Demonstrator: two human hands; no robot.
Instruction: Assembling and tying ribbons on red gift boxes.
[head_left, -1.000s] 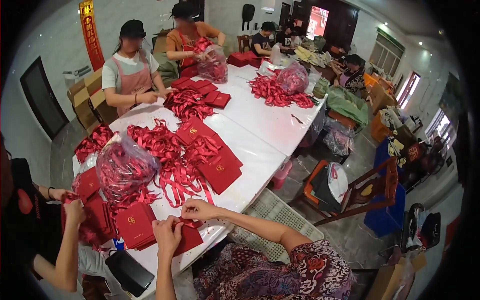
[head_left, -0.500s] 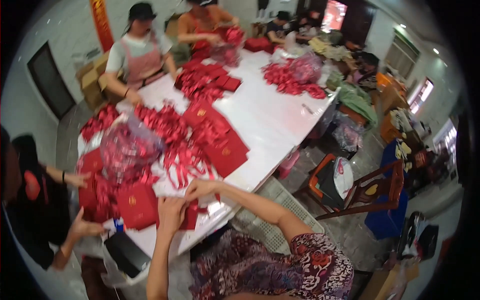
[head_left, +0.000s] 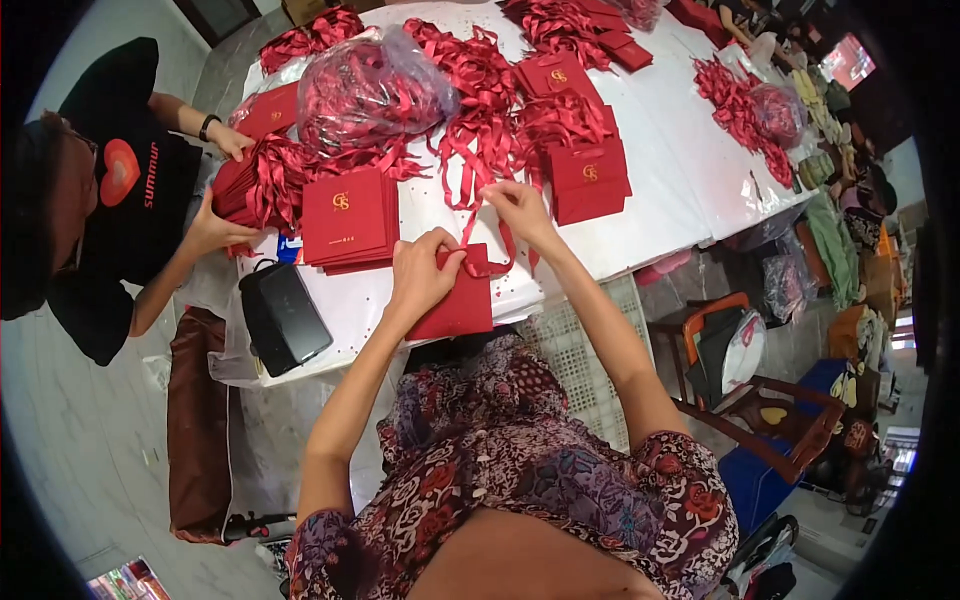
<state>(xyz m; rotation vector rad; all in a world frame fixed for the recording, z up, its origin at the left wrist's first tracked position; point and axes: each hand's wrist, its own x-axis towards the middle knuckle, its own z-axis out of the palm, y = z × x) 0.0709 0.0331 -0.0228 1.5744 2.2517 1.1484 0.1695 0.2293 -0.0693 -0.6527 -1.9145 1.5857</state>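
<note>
A flat red paper bag (head_left: 462,303) lies at the near edge of the white table. Its top edge is pinched by my left hand (head_left: 425,272), right where a red ribbon (head_left: 505,255) meets it; whether the fingers also grip the ribbon is hard to make out. Farther up and to the right, my right hand (head_left: 517,212) pinches the ribbon between thumb and finger, and the rest of it loops down to the bag. Left of my hands sits a stack of red bags (head_left: 345,215). Another red bag pile (head_left: 588,180) is beyond my right hand.
A clear plastic bag of red ribbons (head_left: 372,95) and loose ribbon heaps cover the far table (head_left: 672,150). A black tablet (head_left: 288,318) lies at the near left corner. At left, a co-worker's hands (head_left: 215,225) hold ribboned red bags. A wooden chair (head_left: 770,410) stands right.
The view has swung down and left. My right hand has drawn away from my left, with ribbon stretched between them. The co-worker's hands have closed around a bundle of red bags.
</note>
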